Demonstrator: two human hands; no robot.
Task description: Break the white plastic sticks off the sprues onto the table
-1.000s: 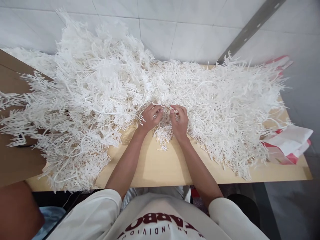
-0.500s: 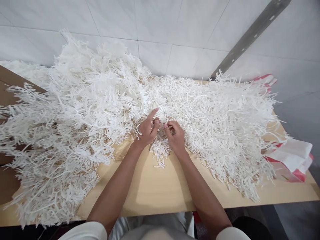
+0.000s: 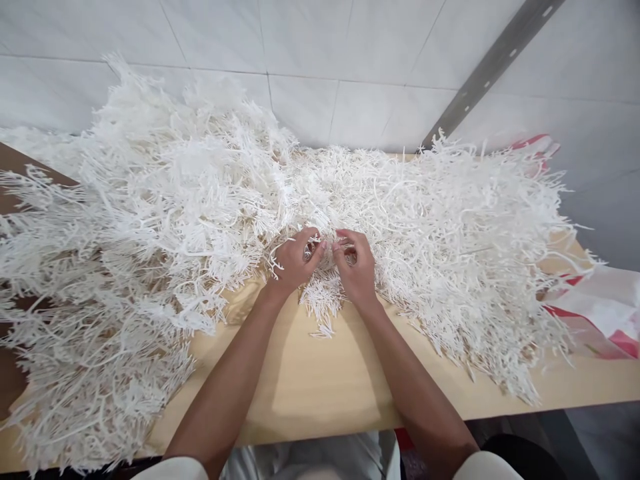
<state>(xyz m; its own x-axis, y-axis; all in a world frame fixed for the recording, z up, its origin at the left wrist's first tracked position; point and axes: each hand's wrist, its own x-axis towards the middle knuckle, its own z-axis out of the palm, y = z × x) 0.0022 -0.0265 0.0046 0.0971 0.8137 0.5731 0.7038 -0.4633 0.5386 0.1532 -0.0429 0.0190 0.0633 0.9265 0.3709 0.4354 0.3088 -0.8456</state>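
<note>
My left hand (image 3: pixel 295 259) and my right hand (image 3: pixel 357 267) are close together over the middle of a heap of white, many-branched sprigs, plastic-looking. Each has its fingers curled with thumb and index drawn toward one another. Thin white bits show at the fingertips and blend into the heap, so their exact shape is hard to make out. A forked white sprig (image 3: pixel 275 264) lies against the outer side of my left hand. Below my hands is a small pile of short white pieces (image 3: pixel 321 301). Bushy sprigs (image 3: pixel 175 193) rise high on the left; a flatter spread of loose ones (image 3: pixel 450 233) covers the right.
Everything lies on a light tan tabletop (image 3: pixel 320 387). A white-and-red plastic bag (image 3: pixel 597 310) is at the right end, brown cardboard (image 3: pixel 35 163) at the left. Behind stand a tiled wall (image 3: pixel 310 40) and a slanting metal post (image 3: pixel 493 67).
My left index finger, stretched out before, has curled in toward the thumb. My right index finger has lifted and spread a little from its thumb. The view has shifted slightly.
</note>
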